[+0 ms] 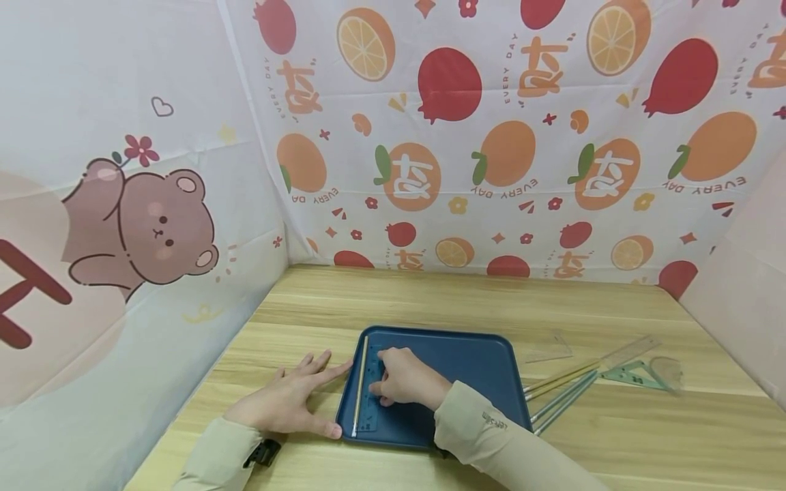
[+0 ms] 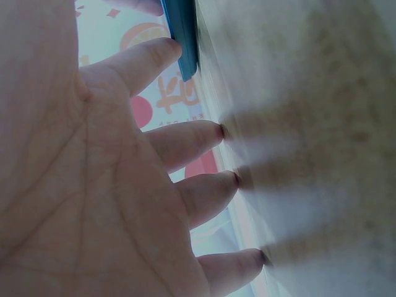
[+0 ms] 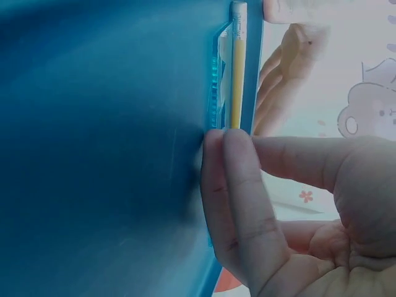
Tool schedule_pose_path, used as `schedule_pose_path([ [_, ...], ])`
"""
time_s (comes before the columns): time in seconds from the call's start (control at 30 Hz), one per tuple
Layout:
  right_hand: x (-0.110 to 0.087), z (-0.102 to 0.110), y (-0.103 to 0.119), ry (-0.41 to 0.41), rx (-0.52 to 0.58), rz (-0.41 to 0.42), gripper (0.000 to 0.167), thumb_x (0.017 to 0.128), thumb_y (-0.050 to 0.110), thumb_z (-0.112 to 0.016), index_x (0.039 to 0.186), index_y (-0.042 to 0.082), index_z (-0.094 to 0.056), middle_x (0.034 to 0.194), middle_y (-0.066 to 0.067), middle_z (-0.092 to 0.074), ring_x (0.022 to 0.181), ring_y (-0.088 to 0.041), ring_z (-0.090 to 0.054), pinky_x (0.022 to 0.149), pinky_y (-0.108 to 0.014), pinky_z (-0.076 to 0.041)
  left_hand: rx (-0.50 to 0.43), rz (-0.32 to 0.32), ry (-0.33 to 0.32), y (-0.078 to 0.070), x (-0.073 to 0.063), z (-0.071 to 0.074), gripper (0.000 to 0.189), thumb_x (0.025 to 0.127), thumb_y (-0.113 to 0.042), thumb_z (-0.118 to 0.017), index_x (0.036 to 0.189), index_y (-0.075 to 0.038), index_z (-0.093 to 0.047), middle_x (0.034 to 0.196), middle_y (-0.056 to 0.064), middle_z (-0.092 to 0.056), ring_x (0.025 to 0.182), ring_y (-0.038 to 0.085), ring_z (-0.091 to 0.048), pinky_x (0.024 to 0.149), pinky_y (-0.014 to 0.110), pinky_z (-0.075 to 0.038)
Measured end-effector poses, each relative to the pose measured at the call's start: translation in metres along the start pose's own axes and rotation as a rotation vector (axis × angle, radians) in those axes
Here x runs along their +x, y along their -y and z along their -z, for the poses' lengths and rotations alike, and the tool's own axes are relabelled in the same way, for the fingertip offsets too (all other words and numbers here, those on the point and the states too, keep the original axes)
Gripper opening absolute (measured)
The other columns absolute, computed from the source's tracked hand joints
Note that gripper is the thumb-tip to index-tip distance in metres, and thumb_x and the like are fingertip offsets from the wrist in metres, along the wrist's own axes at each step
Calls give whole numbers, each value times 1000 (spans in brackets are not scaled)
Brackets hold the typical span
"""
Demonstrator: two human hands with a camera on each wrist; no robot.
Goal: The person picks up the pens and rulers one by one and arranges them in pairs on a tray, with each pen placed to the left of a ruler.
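Observation:
A dark blue tray (image 1: pixel 460 358) lies on the table. Along its left side runs a yellow pencil (image 1: pixel 361 382), whose pale eraser end shows in the right wrist view. Beside the pencil lies a see-through ruler (image 1: pixel 368 417), looking blue against the tray. My right hand (image 1: pixel 410 378) reaches in from the right and holds the ruler near its middle between curled fingers and thumb; the fingers (image 3: pixel 244 185) cover part of it. My left hand (image 1: pixel 287 401) is spread on the table, thumb and index fingertip at the tray's left rim.
Right of the tray lie several yellow and green pencils (image 1: pixel 568 395), some ends against its rim. Near them are a clear ruler (image 1: pixel 632 351), a clear set square (image 1: pixel 552 353), a green set square (image 1: pixel 632 374) and a protractor (image 1: pixel 668 373). Printed cloth (image 1: pixel 540 204) hangs behind.

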State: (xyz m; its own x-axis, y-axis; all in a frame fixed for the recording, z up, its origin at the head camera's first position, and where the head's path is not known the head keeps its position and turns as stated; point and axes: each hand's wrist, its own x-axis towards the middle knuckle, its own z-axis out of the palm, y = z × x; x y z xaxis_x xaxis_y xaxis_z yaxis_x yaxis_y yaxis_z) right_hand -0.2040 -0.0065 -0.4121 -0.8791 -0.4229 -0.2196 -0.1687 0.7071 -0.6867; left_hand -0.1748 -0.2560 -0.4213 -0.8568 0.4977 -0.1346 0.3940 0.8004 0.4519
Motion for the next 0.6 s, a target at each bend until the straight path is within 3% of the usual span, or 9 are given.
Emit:
schedule_pose_path([
  [0.17,-3,2,1,13,-6,3,71,98,17,-81,159,0,-49,68,-6,-70,62,-17,-74,90,-40,-65,-11,1,1,-1,0,1,108,79,-65,-87,169,-30,-38,175,32,-23,157,67,-18,106,97,-13],
  [0.37,-4,4,1,14,4,21,70,98,16,-81,158,-2,-49,69,-5,-70,63,-16,-76,88,-40,-66,-8,1,1,-3,0,3,108,80,-66,-87,169,-30,-37,174,32,-23,157,67,-18,106,97,-14],
  [0.6,-5,3,2,45,35,6,70,98,16,-81,158,-1,-50,81,-6,-74,66,-18,-77,88,-42,-66,-20,16,11,-2,-2,1,108,79,-65,-87,169,-31,-38,175,32,-23,157,67,-17,107,96,-11],
])
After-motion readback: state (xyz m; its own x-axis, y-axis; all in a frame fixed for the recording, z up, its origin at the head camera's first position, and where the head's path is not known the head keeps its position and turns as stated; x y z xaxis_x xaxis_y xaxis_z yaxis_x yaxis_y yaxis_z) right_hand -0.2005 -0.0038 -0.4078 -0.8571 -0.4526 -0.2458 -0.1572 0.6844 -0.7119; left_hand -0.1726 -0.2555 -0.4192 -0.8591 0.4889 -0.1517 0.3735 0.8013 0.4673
